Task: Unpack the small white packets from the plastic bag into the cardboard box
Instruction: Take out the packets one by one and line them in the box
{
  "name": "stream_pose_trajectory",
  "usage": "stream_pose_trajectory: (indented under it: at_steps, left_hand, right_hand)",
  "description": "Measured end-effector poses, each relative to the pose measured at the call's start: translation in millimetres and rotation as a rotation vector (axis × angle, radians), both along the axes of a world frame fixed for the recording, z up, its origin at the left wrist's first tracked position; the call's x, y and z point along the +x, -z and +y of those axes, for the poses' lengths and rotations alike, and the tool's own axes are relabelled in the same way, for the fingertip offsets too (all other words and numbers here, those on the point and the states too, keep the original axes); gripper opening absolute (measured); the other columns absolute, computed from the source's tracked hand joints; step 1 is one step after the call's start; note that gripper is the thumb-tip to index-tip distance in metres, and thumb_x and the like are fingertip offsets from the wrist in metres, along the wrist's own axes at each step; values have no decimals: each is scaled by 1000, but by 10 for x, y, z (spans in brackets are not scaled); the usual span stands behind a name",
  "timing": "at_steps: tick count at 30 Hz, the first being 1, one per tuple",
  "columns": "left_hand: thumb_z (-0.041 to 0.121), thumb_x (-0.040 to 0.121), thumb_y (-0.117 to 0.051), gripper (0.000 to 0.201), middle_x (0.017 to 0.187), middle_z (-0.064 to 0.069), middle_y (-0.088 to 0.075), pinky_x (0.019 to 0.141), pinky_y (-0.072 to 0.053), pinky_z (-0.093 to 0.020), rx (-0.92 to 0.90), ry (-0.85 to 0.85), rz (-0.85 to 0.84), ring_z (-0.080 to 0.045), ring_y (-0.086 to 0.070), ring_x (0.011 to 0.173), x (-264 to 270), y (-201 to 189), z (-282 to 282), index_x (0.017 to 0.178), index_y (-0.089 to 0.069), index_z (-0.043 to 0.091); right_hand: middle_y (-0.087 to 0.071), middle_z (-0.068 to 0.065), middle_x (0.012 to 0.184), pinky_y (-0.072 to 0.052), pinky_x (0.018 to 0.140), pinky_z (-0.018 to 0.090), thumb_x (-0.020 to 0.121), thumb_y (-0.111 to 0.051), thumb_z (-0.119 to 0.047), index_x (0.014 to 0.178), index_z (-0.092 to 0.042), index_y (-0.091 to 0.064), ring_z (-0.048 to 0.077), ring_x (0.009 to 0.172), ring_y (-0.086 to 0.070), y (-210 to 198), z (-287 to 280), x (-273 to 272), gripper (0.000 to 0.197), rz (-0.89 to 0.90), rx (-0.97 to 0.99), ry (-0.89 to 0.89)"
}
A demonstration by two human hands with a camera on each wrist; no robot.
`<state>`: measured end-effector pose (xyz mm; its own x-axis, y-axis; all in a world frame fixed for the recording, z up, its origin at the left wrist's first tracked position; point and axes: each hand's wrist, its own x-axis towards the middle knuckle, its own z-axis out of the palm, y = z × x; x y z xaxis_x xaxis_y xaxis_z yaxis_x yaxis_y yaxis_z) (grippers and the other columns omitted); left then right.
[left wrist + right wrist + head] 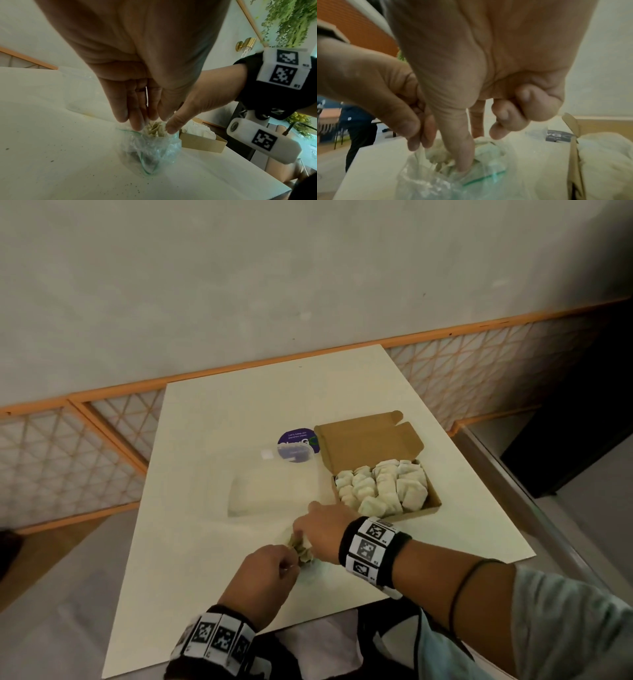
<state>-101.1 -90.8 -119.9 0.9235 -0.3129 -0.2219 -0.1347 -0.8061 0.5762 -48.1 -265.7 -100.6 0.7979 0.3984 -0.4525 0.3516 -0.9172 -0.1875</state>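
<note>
A: Plastic bag (150,147) – crumpled on the table (191,542), near edge, just beside the cardboard box (433,501).
B: Hands?
A: Left hand (265,571) pinches the bag's mouth. Right hand (323,534) has fingers (464,152) down inside, closing on small white packets (155,128).
B: Box?
A: Open, packets (383,487) filling it.

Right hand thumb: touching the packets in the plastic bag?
Touching. The right wrist view shows the right hand thumb pushed into the plastic bag mouth, its tip pressed against the white packets; no gap visible.
</note>
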Motion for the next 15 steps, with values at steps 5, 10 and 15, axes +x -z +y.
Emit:
stream_pose_trajectory:
  at_steps: [5, 10, 15]
  left_hand:
    - [31, 94, -64, 10, 87, 11, -69, 75, -52, -25, -9, -20, 22, -6, -63, 81, -25, 11, -8, 87, -69, 26]
    - [34, 93, -66, 14, 82, 10, -70, 73, -53, -24, -46, -49, 48, -5, -64, 77, -41, -5, -25, 81, -69, 26]
    - [36, 93, -66, 14, 84, 13, -72, 70, -50, -18, -83, -82, 94, 3, -63, 80, -39, -56, -19, 84, -69, 26]
  right_hand:
    - [-48, 13, 127, -42, 72, 37, 96, -63, -19, 131, -15, -57, 33, 101, -65, 3, 21, 32, 36, -22, -70, 32]
    - [-59, 12, 103, -42, 65, 34, 99, -49, -11, 100, -10, -64, 33, 89, -65, -36, 3, 73, 15, -70, -34, 77]
    - [-60, 5, 87, -32, 57, 31, 103, -43, -24, 85, -12, -56, 25, 77, -54, -306, -103, 55, 25, -61, 211, 99]
